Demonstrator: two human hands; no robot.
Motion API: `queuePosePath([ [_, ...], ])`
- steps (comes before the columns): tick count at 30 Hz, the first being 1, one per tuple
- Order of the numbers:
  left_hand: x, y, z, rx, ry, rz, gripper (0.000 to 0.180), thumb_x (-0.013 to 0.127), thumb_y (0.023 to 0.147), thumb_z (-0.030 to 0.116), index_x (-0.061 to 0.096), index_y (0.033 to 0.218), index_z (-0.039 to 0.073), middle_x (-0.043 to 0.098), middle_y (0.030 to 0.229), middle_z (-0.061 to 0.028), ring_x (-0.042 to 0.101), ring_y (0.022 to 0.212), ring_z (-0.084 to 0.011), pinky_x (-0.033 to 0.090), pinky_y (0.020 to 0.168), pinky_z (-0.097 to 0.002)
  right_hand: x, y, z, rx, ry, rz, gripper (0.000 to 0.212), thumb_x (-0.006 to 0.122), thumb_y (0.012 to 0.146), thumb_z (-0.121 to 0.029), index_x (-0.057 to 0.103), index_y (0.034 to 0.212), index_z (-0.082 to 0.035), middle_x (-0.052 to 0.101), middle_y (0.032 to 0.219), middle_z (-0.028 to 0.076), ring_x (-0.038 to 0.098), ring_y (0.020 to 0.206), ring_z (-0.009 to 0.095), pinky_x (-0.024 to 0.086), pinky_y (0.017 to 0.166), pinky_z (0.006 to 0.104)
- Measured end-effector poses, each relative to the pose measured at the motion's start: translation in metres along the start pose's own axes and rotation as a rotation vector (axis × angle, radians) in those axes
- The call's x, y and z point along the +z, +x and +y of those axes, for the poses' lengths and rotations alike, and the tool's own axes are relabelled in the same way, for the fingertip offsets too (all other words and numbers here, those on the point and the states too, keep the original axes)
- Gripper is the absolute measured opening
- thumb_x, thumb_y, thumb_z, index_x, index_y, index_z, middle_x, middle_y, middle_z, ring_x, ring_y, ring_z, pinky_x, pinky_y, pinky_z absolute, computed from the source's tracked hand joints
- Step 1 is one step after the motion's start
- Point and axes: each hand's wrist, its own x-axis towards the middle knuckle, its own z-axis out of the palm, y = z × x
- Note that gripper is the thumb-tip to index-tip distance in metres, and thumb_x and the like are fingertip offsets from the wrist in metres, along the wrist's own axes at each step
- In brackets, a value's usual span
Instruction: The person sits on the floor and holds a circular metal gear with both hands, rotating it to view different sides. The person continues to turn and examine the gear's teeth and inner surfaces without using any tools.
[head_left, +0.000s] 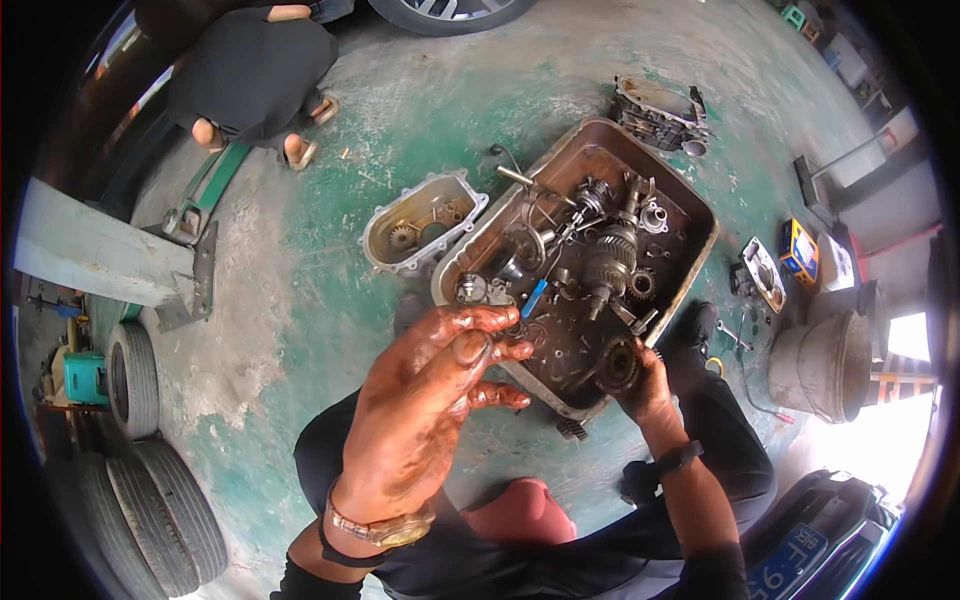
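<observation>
Glossy left hand (412, 405), dull metal gear (617, 368)

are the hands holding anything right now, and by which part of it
The right hand holds a dark, round gear-like part by the right side of its outer edge. The left hand is open, with nothing visible in it.

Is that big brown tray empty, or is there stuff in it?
Not empty: a toothed metal shaft, a loose gear and a blue-handled tool lie inside the brown tray.
</observation>
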Motion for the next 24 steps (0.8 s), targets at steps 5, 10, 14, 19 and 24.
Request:
queuePosePath([
  [5,-0.016,0.0,0.01,0.041,-0.048,0.031,0.044,0.054,0.094,0.033,0.053,0.118,-0.004,0.052,0.127,-0.0283,0.06,0.108,-0.0363,0.055,0.076,-0.0433,-0.017,0.068,0.053,-0.031,-0.54,0.25,0.033,0.062,0.087,-0.022,0.062,0.113,-0.001,0.066,0.103,0.004,0.06,0.096,0.015,0.047,0.088,0.0286],
  [10,-0.029,-0.001,0.02,-0.045,-0.146,0.052,0.059,0.07,0.084,0.032,0.05,0.121,-0.009,0.05,0.129,-0.0276,0.058,0.111,-0.0361,0.054,0.081,-0.0434,-0.018,0.113,0.092,-0.042,-1.837,0.523,0.073,0.078,0.069,-0.034,0.05,0.126,0.002,0.059,0.119,0.018,0.054,0.113,0.031,0.044,0.098,0.0359],
  [14,-0.031,0.001,0.024,-0.083,-0.188,0.078,0.06,0.072,0.083,0.029,0.049,0.122,-0.01,0.047,0.13,-0.0292,0.058,0.111,-0.0373,0.055,0.083,-0.0455,-0.028,0.123,0.109,-0.104,-2.027,0.522,0.09,0.081,0.066,-0.041,0.041,0.134,0.002,0.049,0.129,0.025,0.043,0.125,0.039,0.035,0.107,0.042],
  [19,-0.027,0.002,0.018,-0.042,-0.099,0.15,0.04,0.046,0.095,0.025,0.052,0.109,-0.012,0.048,0.124,-0.0374,0.061,0.097,-0.0465,0.057,0.063,-0.0513,-0.052,0.111,0.118,-0.331,-2.102,0.408,0.096,0.082,0.067,-0.038,0.034,0.14,0.002,0.038,0.139,0.028,0.032,0.133,0.042,0.026,0.112,0.0478],
  [24,-0.027,0.006,0.015,-0.057,-0.18,0.138,0.04,0.047,0.095,0.024,0.051,0.109,-0.013,0.047,0.124,-0.038,0.06,0.096,-0.047,0.057,0.062,-0.0523,-0.073,0.1,0.109,-0.384,-2.175,0.253,0.098,0.082,0.067,-0.032,0.03,0.143,0.002,0.034,0.142,0.03,0.03,0.134,0.043,0.026,0.112,0.048],
])
